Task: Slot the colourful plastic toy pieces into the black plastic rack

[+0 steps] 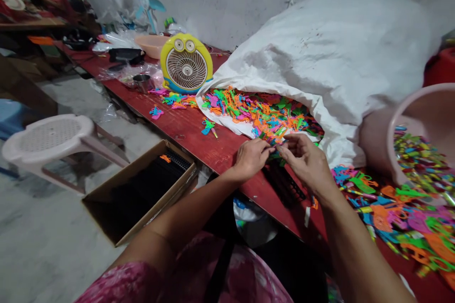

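My left hand (251,157) and my right hand (308,160) meet over the front of the red table, fingertips pinched close together around something small. What they hold is mostly hidden by the fingers and blurred. Just below them a black slotted plastic strip (284,183) lies on the tabletop. Behind my fingers, bright plastic pieces (245,106) in orange, green, pink and blue spill from the mouth of a big white sack (341,47). Further right, near my right forearm, more coloured pieces (398,218) are heaped, with small tubes among them.
A pink tub (378,137) of small coloured tubes lies tipped at the right. Left of the table stand a cardboard box (142,220) of black strips and a plastic stool (53,135). A yellow fan (187,64) is on the red table (156,123). Another person sits far left.
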The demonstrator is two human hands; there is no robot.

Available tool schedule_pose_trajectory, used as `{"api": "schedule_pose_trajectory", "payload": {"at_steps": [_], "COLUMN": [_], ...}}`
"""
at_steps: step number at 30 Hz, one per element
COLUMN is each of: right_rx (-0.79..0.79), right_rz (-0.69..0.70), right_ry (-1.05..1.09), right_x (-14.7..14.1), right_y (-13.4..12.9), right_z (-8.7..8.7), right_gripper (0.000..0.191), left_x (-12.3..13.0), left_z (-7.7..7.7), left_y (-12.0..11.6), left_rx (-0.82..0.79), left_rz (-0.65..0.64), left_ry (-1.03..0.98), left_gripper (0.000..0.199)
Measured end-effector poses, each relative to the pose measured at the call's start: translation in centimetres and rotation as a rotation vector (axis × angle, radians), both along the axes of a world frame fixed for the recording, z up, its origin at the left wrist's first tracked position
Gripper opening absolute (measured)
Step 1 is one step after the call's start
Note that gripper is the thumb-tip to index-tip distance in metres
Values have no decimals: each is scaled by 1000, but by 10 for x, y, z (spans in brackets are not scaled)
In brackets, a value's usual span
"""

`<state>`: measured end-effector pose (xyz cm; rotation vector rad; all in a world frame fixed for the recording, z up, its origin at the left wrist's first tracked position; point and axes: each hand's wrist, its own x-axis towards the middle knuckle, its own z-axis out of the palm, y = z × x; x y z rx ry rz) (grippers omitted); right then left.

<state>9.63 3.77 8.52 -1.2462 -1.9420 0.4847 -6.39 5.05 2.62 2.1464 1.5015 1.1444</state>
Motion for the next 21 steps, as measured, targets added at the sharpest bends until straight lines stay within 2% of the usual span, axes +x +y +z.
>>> {"api": "schedule_pose_trajectory", "payload": {"at_steps": [4, 7, 11, 14, 19, 21], "right_rx": [100, 194, 244, 252, 215, 194], "right_rz": [75, 75, 53, 56, 68, 62], "right_ry": [-89, -185, -271, -285, -271, -270], "right_x": [4, 2, 0, 2, 6, 6], "right_y": [-6, -7, -5, -4, -3, -2], "right_z": [1, 1, -3, -5, -2, -1], "right_gripper": [23, 21, 21, 21, 23, 22], "left_x": [-3, -3, 1, 2, -2, -2], "left_z": [-2, -7, -16, -21, -29, -33], "left_y": [1, 3, 5, 6, 4, 1], "left_rx": [27, 57, 85, 92, 74, 14], "left_rz": [-35, -48, -40, -32, -104, -58], "left_ry": [54, 39, -17, -116, -293, -345], "left_gripper": [24, 24, 24, 23, 13, 13]}}
